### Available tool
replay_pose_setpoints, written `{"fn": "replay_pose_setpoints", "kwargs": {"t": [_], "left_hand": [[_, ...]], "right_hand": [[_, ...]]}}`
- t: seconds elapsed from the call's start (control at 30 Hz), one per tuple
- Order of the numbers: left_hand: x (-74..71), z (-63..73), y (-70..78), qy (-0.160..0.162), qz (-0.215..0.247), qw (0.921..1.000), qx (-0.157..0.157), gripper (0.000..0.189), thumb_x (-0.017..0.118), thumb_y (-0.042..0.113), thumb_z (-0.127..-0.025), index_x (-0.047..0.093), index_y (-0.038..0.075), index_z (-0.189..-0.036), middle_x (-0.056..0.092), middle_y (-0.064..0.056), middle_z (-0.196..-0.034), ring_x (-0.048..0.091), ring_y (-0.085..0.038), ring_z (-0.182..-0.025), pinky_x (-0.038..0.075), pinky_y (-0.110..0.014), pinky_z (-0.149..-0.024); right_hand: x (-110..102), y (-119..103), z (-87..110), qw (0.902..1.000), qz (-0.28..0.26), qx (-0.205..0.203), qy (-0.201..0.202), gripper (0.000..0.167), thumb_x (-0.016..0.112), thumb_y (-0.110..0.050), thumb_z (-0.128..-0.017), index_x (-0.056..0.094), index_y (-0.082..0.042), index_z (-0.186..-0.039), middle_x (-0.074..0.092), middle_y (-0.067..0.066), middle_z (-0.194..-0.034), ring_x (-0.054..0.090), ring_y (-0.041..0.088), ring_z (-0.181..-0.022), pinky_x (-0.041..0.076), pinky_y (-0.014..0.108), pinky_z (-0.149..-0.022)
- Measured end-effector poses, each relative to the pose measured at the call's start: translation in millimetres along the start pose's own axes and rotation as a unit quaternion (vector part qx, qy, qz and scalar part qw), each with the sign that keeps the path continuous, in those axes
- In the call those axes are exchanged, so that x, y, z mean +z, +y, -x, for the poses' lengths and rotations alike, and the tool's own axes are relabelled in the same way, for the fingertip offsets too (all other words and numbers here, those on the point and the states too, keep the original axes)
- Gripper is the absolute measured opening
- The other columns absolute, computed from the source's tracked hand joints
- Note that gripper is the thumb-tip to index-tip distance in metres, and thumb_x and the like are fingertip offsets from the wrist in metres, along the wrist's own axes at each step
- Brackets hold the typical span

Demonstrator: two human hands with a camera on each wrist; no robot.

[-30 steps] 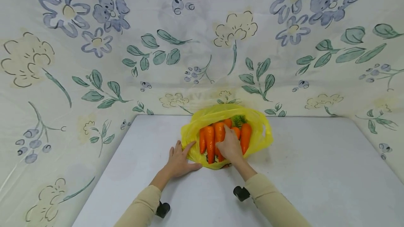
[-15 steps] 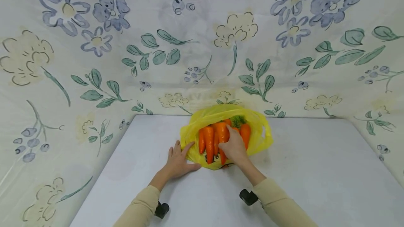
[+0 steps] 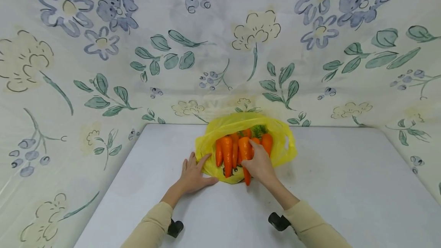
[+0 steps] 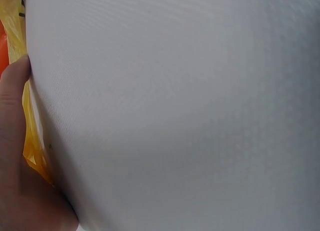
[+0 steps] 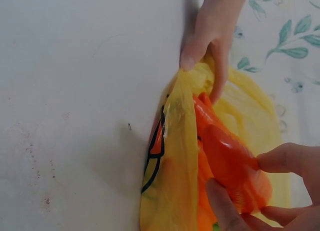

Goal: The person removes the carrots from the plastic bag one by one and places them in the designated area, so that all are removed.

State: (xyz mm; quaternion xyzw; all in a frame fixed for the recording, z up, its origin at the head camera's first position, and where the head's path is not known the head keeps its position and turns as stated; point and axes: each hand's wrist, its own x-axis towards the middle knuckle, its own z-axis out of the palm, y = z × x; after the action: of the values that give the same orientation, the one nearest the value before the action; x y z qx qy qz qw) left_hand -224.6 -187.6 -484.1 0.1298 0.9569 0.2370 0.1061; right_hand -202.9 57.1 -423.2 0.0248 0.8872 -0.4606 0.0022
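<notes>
A yellow plastic bag (image 3: pixel 279 156) lies on the table with its mouth toward me, holding several orange carrots (image 3: pixel 226 152); green tops show at the back. My right hand (image 3: pixel 260 165) pinches one carrot (image 3: pixel 245 150) between thumb and fingers at the bag's mouth, and its tip sticks out over the near rim. In the right wrist view the gripped carrot (image 5: pixel 232 166) is tilted, fingers on both sides of its thick end. My left hand (image 3: pixel 193 175) rests spread at the bag's left edge, thumb and forefinger touching the plastic. The left wrist view shows only part of the left hand (image 4: pixel 15 141).
The white table (image 3: pixel 344 186) extends on both sides of the bag. A floral-patterned sheet (image 3: pixel 220 49) rises behind and at the sides. Black wrist cameras (image 3: pixel 279 221) sit at both sleeves.
My right hand has moved right and slightly toward me, drawing one carrot away from the others until its tip crosses the bag's rim. The left hand stays at the bag's edge.
</notes>
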Motion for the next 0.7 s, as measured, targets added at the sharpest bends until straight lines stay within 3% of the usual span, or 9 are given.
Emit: {"fn": "replay_pose_setpoints", "kwargs": {"t": [0.23, 0.43, 0.57, 0.7], "left_hand": [[0.9, -0.7, -0.2, 0.0, -0.005, 1.0, -0.002, 0.091, 0.072, 0.056, -0.082, 0.031, 0.019, -0.154, 0.013, -0.035, -0.158, -0.001, -0.047, -0.149, -0.002, -0.065, -0.117], [1.9, 0.2, -0.9, -0.002, -0.005, 1.0, -0.003, 0.092, 0.071, 0.056, -0.082, 0.03, 0.018, -0.155, 0.012, -0.035, -0.158, -0.002, -0.046, -0.15, -0.004, -0.063, -0.117], [1.5, 0.5, -1.2, -0.002, 0.001, 1.0, 0.001, 0.091, 0.072, 0.055, -0.083, 0.029, 0.017, -0.155, 0.011, -0.036, -0.158, -0.004, -0.046, -0.15, -0.005, -0.063, -0.117], [0.8, 0.1, -1.3, -0.003, -0.002, 1.0, 0.0, 0.092, 0.071, 0.055, -0.083, 0.029, 0.018, -0.155, 0.011, -0.035, -0.158, -0.004, -0.046, -0.15, -0.006, -0.063, -0.117]], "right_hand": [[-7, 3, 7.6, 0.9999, 0.007, -0.004, -0.011, 0.078, 0.066, 0.0, -0.076, 0.04, -0.002, -0.149, 0.046, 0.022, -0.147, 0.053, 0.031, -0.101, 0.051, 0.031, -0.069], [-17, 8, 13.7, 0.9996, 0.013, -0.013, -0.02, 0.078, 0.064, -0.001, -0.075, 0.039, -0.001, -0.15, 0.043, 0.024, -0.148, 0.053, 0.031, -0.101, 0.05, 0.035, -0.076], [-28, 9, 17.4, 0.9993, 0.015, -0.028, -0.02, 0.078, 0.062, 0.0, -0.075, 0.038, 0.001, -0.149, 0.044, 0.025, -0.147, 0.053, 0.029, -0.091, 0.047, 0.032, -0.067], [-43, 6, 20.0, 0.9985, 0.035, -0.037, -0.02, 0.077, 0.062, -0.001, -0.076, 0.038, 0.001, -0.149, 0.046, 0.024, -0.145, 0.052, 0.029, -0.092, 0.043, 0.03, -0.065]]}}
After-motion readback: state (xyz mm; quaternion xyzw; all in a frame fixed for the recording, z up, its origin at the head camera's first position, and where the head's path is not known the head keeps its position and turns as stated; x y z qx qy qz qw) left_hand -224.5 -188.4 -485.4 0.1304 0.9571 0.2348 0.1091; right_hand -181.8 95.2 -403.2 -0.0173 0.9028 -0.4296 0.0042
